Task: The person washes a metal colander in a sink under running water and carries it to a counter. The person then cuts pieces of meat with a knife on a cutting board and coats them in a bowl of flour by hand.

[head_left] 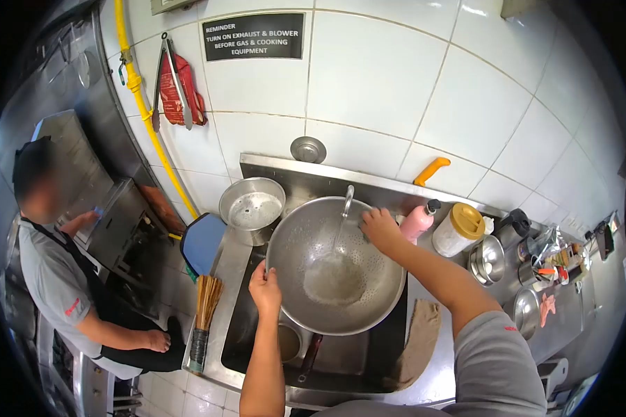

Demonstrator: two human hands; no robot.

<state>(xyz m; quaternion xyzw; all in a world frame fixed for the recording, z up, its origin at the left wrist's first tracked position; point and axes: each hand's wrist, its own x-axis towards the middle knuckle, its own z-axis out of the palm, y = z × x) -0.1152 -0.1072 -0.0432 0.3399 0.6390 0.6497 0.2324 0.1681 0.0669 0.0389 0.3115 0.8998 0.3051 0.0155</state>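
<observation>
The left hand [264, 288] pinches the rim of the colander [334, 278]; the right hand [381, 229] touches its opposite side, closure unclear. Between them, the colander could tip into the sink [351, 358] below if that pinch slips.

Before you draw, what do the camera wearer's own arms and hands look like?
The left hand and right hand wear no gloves or watch. The right arm has a short grey sleeve with a small red mark; the left sleeve is out of view.
</observation>
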